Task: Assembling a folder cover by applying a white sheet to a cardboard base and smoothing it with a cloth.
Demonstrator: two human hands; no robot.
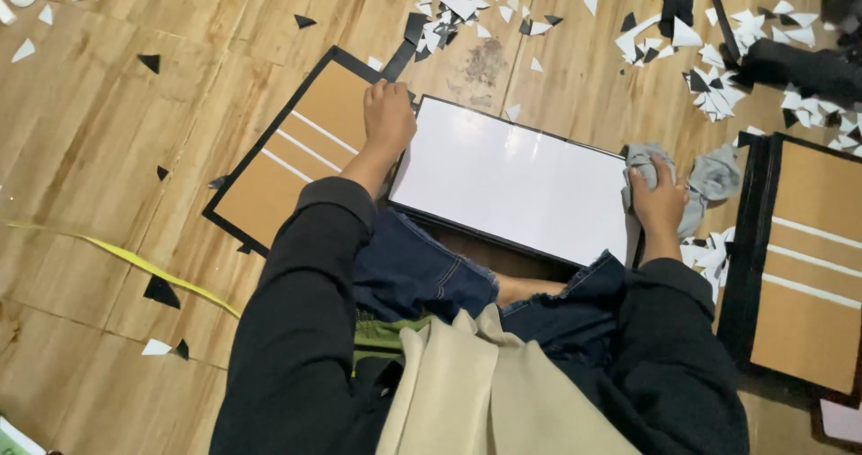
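Observation:
A white rectangular board with a thin black rim point(512, 178) lies on the wooden floor in front of my knees. My left hand point(388, 114) is closed over its upper left corner and holds it there. My right hand point(660, 199) grips a crumpled grey cloth point(714, 176) pressed against the board's right edge. Both my sleeves are black and I sit in blue denim shorts.
A brown panel with a black border and white stripes point(296, 154) lies under the board's left side. A similar brown panel point(813, 257) rests at the right. Several black and white paper scraps point(718, 91) litter the floor beyond. A yellow strip point(126, 259) lies at left.

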